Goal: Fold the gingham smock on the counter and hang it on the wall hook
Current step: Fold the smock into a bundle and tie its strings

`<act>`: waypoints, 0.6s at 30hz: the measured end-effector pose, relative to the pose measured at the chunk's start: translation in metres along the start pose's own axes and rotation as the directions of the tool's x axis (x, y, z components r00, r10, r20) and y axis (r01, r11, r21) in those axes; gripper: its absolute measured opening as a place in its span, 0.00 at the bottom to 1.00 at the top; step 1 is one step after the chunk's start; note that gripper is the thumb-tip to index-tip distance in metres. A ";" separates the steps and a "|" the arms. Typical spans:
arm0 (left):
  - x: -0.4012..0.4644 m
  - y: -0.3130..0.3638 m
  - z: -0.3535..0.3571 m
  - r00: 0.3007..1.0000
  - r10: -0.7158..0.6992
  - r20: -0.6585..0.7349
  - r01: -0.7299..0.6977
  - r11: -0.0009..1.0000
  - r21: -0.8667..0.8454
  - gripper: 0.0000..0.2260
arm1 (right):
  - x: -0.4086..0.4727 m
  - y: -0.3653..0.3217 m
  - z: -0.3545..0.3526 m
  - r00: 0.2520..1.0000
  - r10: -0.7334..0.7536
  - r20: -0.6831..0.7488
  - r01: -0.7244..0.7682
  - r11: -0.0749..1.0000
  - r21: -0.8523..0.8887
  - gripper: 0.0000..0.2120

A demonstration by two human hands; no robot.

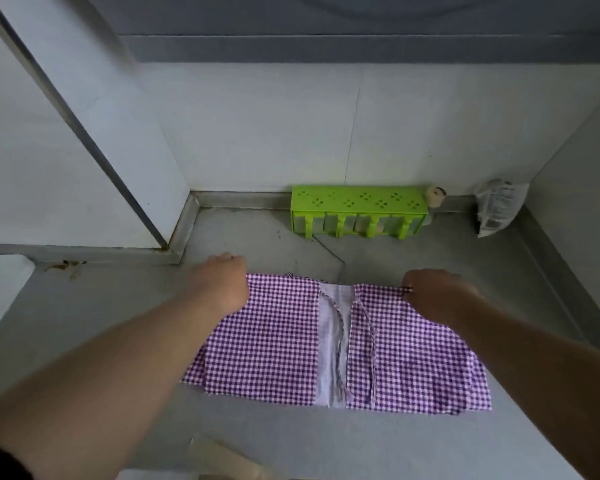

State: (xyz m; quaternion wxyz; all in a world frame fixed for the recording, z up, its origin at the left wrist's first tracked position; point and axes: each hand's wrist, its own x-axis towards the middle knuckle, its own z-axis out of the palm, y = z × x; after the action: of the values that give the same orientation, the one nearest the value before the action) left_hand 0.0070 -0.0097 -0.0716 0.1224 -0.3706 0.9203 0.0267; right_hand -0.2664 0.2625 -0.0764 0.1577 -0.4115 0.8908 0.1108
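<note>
Both hands pinch the gingham smock's (343, 344) far corners: left hand (222, 284), right hand (433, 289) (smock flat on table (326, 441)).

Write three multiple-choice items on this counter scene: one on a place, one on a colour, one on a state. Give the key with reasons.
1. Where does the green rack stand?
A. Against the back wall, beyond the smock
B. On top of the smock
C. At the counter's near edge

2. What colours is the gingham smock?
A. Red and black
B. Purple and white
C. Plain blue

3. How does the smock lie?
A. Hanging on a hook
B. Rolled in a ball
C. Spread flat on the counter, both hands at its far corners

Key: 1 A, the rack sits by the wall. 2 B, its checks show purple and white. 3 C, the left hand and right hand grip the far edge.
</note>
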 end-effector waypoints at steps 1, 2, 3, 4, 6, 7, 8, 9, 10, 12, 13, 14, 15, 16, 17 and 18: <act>-0.001 0.005 0.006 0.998 0.045 -0.044 -0.045 0.999 0.010 0.09 | 0.004 -0.003 0.008 1.000 0.021 -0.012 -0.021 1.000 -0.001 0.16; 0.000 0.011 0.016 0.989 0.126 -0.073 -0.124 0.992 0.036 0.12 | 0.012 -0.006 0.018 0.999 0.025 -0.025 -0.025 1.000 0.000 0.17; -0.002 0.018 0.022 0.967 0.238 -0.089 -0.233 0.970 0.068 0.14 | 0.013 -0.011 0.026 0.999 0.024 -0.039 -0.023 1.000 0.010 0.20; -0.006 0.025 0.028 0.932 0.357 -0.069 -0.351 0.933 0.083 0.15 | 0.015 -0.016 0.033 0.999 0.005 -0.053 -0.004 1.000 0.021 0.22; -0.011 0.039 0.044 0.868 0.493 0.068 -0.496 0.866 0.059 0.20 | 0.014 -0.027 0.045 0.996 -0.063 -0.067 0.066 0.997 0.033 0.26; -0.012 0.046 0.053 0.856 0.493 0.153 -0.505 0.862 0.047 0.25 | 0.013 -0.034 0.048 0.992 -0.108 -0.059 0.110 0.993 0.041 0.27; -0.012 0.051 0.063 0.857 0.466 0.221 -0.485 0.873 0.041 0.31 | 0.014 -0.038 0.053 0.986 -0.156 -0.058 0.160 0.985 0.065 0.28; -0.011 0.057 0.072 0.863 0.428 0.271 -0.453 0.890 0.038 0.37 | 0.015 -0.043 0.056 0.979 -0.197 -0.048 0.201 0.976 0.086 0.29; -0.009 0.061 0.080 0.869 0.391 0.305 -0.422 0.905 0.043 0.42 | 0.016 -0.047 0.058 0.969 -0.241 -0.046 0.245 0.965 0.098 0.30; -0.006 0.067 0.090 0.877 0.334 0.346 -0.373 0.926 0.052 0.49 | 0.021 -0.053 0.063 0.933 -0.348 -0.091 0.354 0.934 0.056 0.34; -0.003 0.069 0.094 0.878 0.315 0.360 -0.358 0.932 0.057 0.51 | 0.026 -0.056 0.065 0.907 -0.407 -0.110 0.410 0.912 0.011 0.35; -0.001 0.071 0.096 0.878 0.301 0.373 -0.350 0.934 0.070 0.52 | 0.029 -0.060 0.067 0.883 -0.456 -0.113 0.453 0.890 -0.045 0.34; 0.001 0.072 0.100 0.876 0.286 0.388 -0.341 0.937 0.080 0.53 | 0.033 -0.064 0.067 0.861 -0.494 -0.116 0.484 0.869 -0.104 0.33; 0.001 0.073 0.102 0.875 0.270 0.401 -0.331 0.940 0.088 0.54 | 0.038 -0.068 0.069 0.833 -0.536 -0.136 0.516 0.842 -0.154 0.30; 0.002 0.075 0.105 0.875 0.256 0.411 -0.319 0.943 0.090 0.54 | 0.041 -0.073 0.071 0.806 -0.575 -0.142 0.548 0.815 -0.188 0.25; 0.002 0.076 0.108 0.876 0.241 0.418 -0.302 0.949 0.087 0.53 | 0.044 -0.077 0.074 0.779 -0.611 -0.141 0.580 0.788 -0.207 0.21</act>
State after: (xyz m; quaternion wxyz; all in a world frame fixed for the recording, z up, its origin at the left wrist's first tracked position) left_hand -0.0246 0.0596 -0.1800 0.3313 -0.2138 0.9176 0.0499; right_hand -0.2201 0.2073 -0.1664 0.0621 -0.6922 0.7145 0.0805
